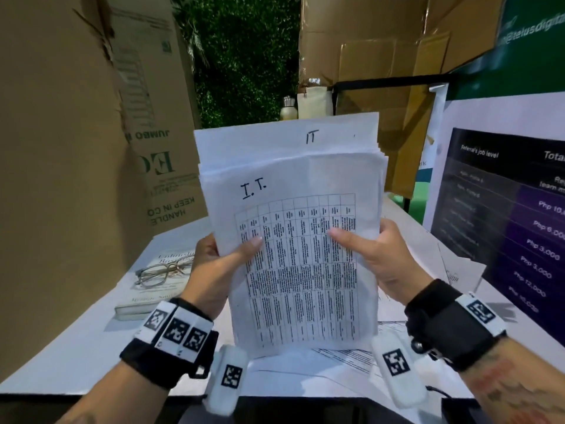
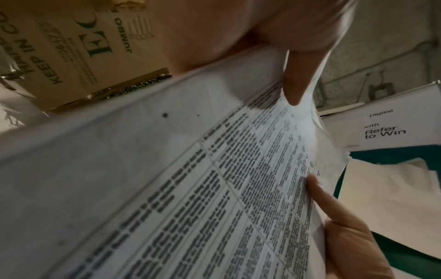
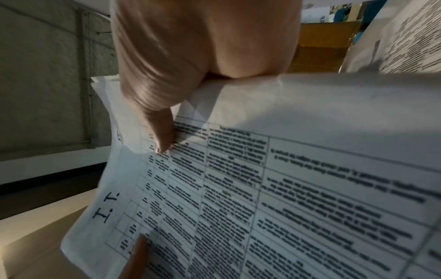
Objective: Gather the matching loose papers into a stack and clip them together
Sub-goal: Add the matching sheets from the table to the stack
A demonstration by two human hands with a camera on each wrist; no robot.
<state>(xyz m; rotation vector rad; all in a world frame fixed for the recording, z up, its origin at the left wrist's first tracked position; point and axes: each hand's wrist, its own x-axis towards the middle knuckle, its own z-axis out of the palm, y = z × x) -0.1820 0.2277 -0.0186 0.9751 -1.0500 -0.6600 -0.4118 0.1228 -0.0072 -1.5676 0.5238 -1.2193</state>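
Both hands hold a stack of white papers (image 1: 293, 209) upright above the table. The front sheet carries a printed table and a handwritten "I.T."; a sheet behind it reads "IT". My left hand (image 1: 220, 264) grips the stack's left edge, thumb on the front. My right hand (image 1: 373, 255) grips the right edge, thumb pressed on the print. In the left wrist view the stack (image 2: 190, 169) fills the frame, with my left thumb (image 2: 296, 75) on it. The right wrist view shows the stack (image 3: 262, 188) under my right thumb (image 3: 157, 120). No clip is in view.
More loose sheets (image 1: 345, 359) lie on the white table (image 1: 61, 356) under the stack. A book with glasses (image 1: 162, 270) on top sits at the left. Cardboard boxes (image 1: 76, 117) stand at the left and back, a printed poster board (image 1: 504, 209) at the right.
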